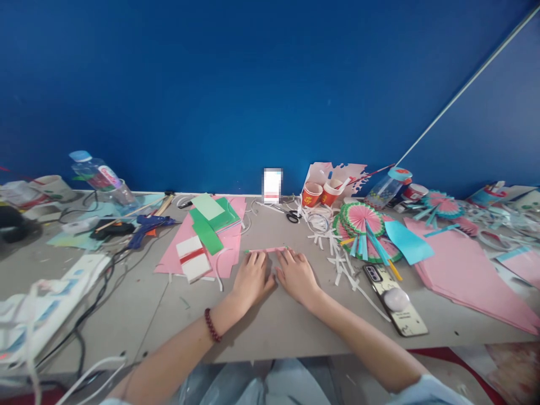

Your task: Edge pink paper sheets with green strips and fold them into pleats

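My left hand (252, 277) and my right hand (296, 275) lie side by side on the grey table (274, 320), fingers pointing away from me. Their fingertips press down on a narrow folded pink paper strip (270, 250) with a green edge, which lies flat crosswise just beyond them. The fingers are close together and bent down onto the strip. A dark red bead bracelet (212, 325) circles my left wrist.
Pink and green paper sheets (211, 236) lie to the left, with a blue glue gun (147, 225), cables and a water bottle (99, 175). To the right are round paper fans (363, 225), white paper scraps, a phone (394, 298), scissors (293, 216), paper cups (320, 194) and large pink sheets (464, 270).
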Demonstrator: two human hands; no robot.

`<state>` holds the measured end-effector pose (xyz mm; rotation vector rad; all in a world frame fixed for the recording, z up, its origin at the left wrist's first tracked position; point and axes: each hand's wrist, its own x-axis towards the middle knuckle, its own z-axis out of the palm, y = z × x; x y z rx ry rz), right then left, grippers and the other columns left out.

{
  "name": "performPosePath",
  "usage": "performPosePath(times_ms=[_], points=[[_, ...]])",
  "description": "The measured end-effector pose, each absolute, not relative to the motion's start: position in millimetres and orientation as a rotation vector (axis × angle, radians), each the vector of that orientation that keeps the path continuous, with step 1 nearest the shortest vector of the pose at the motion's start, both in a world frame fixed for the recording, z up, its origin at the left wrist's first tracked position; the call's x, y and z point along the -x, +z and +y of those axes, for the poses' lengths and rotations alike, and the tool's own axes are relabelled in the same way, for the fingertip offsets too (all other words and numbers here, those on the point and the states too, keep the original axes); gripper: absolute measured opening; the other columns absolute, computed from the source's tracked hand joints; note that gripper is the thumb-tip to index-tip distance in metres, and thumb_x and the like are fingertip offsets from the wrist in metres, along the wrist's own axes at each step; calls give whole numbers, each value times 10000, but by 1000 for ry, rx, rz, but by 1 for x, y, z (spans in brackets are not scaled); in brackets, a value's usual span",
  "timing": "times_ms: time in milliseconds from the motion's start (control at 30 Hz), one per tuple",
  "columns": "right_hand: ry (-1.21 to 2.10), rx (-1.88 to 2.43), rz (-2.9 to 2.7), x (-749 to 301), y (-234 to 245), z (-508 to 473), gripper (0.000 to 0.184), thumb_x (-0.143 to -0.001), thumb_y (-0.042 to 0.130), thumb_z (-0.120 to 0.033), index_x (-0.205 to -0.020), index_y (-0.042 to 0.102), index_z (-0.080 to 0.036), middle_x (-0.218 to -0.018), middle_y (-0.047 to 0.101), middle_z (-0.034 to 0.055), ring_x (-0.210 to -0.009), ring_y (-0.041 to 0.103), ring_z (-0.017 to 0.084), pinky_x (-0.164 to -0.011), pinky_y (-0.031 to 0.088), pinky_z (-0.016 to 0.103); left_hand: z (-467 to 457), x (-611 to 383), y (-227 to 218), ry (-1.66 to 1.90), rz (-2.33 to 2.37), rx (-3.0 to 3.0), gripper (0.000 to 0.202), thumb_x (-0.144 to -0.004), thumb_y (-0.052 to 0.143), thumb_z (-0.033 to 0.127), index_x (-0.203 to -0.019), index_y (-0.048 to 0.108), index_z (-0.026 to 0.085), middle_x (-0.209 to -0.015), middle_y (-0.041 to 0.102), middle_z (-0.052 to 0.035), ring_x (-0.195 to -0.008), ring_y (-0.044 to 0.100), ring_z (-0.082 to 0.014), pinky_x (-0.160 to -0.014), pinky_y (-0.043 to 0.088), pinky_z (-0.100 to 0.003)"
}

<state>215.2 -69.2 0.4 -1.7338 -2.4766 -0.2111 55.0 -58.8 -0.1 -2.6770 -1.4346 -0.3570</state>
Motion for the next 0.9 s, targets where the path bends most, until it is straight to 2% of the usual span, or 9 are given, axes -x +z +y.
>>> performPosePath(times_ms=[100, 267, 400, 467, 600, 700, 900], points=[[-218, 1716, -2485, -217, 0, -69, 425, -903, 490, -282, -1304, 473, -145, -1251, 555, 167, -1174, 473, 272, -897, 390, 405, -58, -55, 3, -377, -1410, 2694, 448, -845, 509, 303, -1266, 494, 151, -1086, 565, -114, -1048, 473, -279, -923, 397, -423], [-256, 1672, -2504, -222, 4, -65, 373, -905, 477, -226, -1275, 488, -180, -1166, 594, 112, -1116, 511, 241, -875, 377, 384, -52, -52, 6, -375, -1448, 2710, 351, -862, 506, 246, -1204, 540, 174, -1065, 559, -99, -990, 496, -261, -841, 416, -388], [-249, 1637, -2509, -232, 4, -55, 334, -885, 487, -151, -1209, 549, -198, -1065, 625, 89, -1003, 558, 212, -869, 368, 357, -39, -46, 2, -481, -1427, 2748, 313, -866, 503, 173, -1172, 563, 197, -1138, 531, -94, -1005, 491, -239, -834, 412, -364], [-178, 1630, -2464, -238, 0, -48, 308, -890, 482, -145, -1177, 578, -203, -1048, 633, 82, -975, 558, 210, -850, 379, 346, -30, -43, -1, -534, -1408, 2796, 284, -890, 482, 165, -1151, 580, 214, -1083, 548, -75, -983, 498, -217, -824, 410, -346], [18, 1562, -2293, -248, -11, -34, 253, -921, 453, -163, -1101, 624, -206, -1047, 634, 73, -966, 555, 190, -837, 407, 313, -14, -38, -6, -623, -1393, 2851, 243, -940, 455, 249, -1132, 602, 227, -991, 565, -48, -936, 511, -191, -805, 412, -324], [137, 1506, -2200, -252, -17, -28, 211, -915, 473, -169, -1027, 650, -196, -1014, 639, 69, -942, 565, 180, -842, 423, 306, -8, -38, -9, -641, -1392, 2829, 227, -953, 441, 276, -1047, 639, 220, -928, 575, -42, -888, 521, -180, -785, 409, -316], [271, 1427, -2076, -254, -19, -26, 164, -890, 520, -175, -965, 665, -184, -977, 660, 70, -928, 576, 184, -858, 434, 324, -9, -38, -10, -529, -1267, 2797, 211, -942, 421, 171, -972, 630, 186, -905, 602, -55, -891, 543, -195, -790, 404, -343]])
